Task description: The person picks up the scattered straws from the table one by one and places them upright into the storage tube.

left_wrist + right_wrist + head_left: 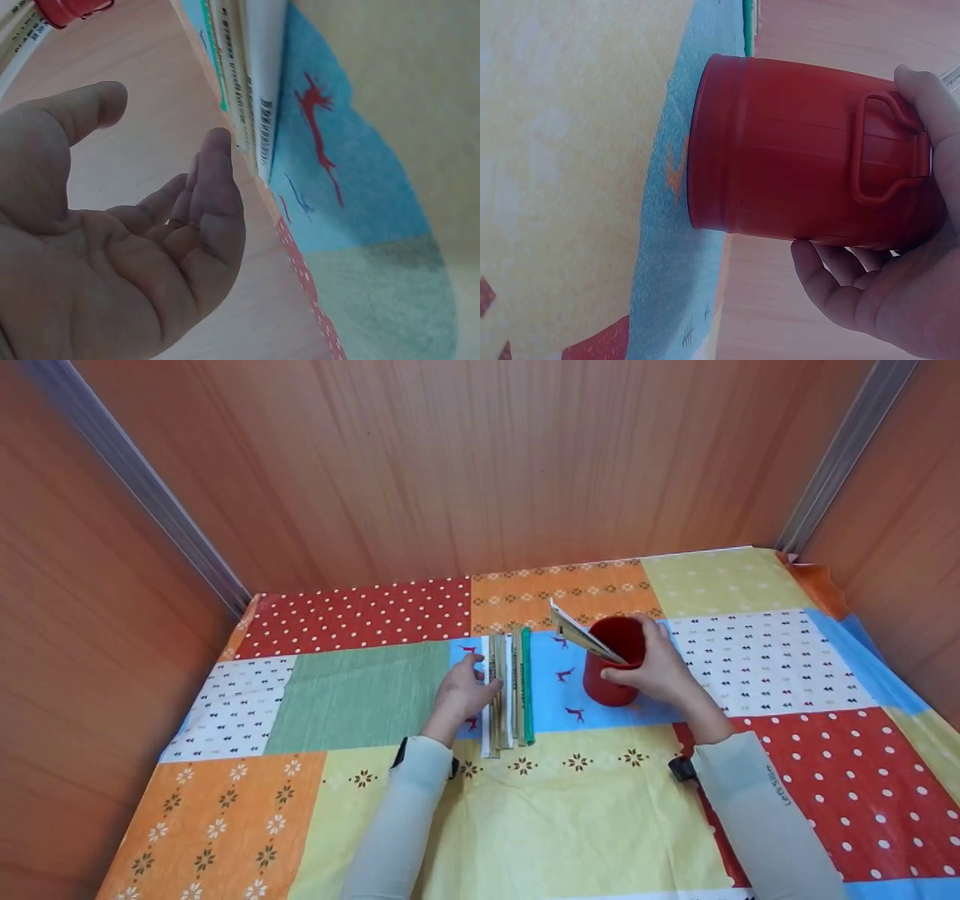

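Note:
My right hand [660, 667] grips a red metal can [609, 686] by its rim, thumb on the near side and fingers round the far side. The can has a wire handle on its side, seen in the right wrist view. Long thin wrapped sticks [574, 630] lean out of the can to the left. Several more slim wrapped sticks [495, 697], white and tan with printed lettering, lie side by side on the cloth, with a green one [527, 686] at their right. My left hand [461, 690] hovers at their left side, fingers loosely bent and holding nothing.
A patchwork-print cloth [360, 697] covers the table. Wood-grain panels [480, 472] stand at the back and on both sides, joined by metal corner strips [847, 457]. Folds of cloth [817, 585] bunch up at the back right corner.

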Tool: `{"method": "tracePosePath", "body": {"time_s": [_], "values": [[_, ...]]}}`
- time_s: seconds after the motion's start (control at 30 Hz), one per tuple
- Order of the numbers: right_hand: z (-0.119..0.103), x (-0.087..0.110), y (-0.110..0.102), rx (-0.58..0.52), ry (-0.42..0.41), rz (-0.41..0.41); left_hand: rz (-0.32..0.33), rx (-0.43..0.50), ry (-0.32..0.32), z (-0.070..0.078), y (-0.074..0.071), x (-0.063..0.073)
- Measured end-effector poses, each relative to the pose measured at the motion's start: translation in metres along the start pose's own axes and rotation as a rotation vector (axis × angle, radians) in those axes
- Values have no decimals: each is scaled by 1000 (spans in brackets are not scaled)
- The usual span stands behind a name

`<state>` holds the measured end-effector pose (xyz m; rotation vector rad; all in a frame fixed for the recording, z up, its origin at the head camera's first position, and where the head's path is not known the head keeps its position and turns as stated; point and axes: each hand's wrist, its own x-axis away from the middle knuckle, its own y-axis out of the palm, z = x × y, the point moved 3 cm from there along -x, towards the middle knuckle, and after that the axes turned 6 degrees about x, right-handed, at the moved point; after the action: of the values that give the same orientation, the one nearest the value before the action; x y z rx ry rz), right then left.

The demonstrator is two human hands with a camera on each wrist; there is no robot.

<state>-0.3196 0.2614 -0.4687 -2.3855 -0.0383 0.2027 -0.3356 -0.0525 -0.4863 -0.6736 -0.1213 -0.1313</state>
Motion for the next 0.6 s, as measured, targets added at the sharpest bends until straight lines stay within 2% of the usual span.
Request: {"method": "tracePosePath", "body": {"time_s": [0.13,0.33,0.43,0.6], "values": [[0,0,0,2,1,-2,3,-37,-70,-8,0,-5],[-1,0,0,8,0,1,-27,-104,-169,-17,2,-7],[0,-1,0,6,-2,-1,-42,-116,-194,-19,4,-7],[-1,-1,0,-3,4,-9,-55,-76,-208,-19,5,-6]]}}
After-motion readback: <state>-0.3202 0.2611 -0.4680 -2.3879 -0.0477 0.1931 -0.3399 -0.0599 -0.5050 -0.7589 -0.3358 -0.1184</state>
